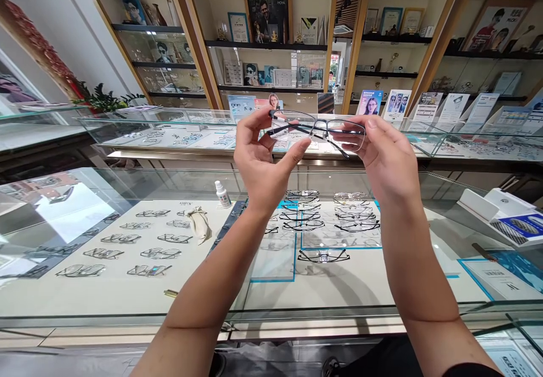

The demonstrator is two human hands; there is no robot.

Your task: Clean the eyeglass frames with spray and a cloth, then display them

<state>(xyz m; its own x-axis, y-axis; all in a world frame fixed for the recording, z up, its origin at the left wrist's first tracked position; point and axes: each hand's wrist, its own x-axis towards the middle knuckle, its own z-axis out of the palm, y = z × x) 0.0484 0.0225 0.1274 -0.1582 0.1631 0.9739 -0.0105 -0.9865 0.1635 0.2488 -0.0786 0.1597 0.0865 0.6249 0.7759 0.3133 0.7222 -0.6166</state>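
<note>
A pair of eyeglasses (pixel 321 124) with a thin dark half-rim frame is raised above the glass display case, its temples folded behind the lenses. My left hand (pixel 265 159) grips the left end of the frame, the index finger at the corner and the thumb raised beside the lens. At the other end, my right hand (pixel 388 154) pinches the frame between thumb and fingers. Beneath my hands, several glasses (pixel 302 216) lie in rows in the case, with a single pair (pixel 323 256) nearer the front.
A small white spray bottle (pixel 222 194) and a beige cloth (pixel 198 224) sit left of my forearm. The glass case (pixel 127 316) has a front edge close to me. Brochures (pixel 500 278) and a white box (pixel 504 213) are at right; another glass counter (pixel 182 137) stands behind.
</note>
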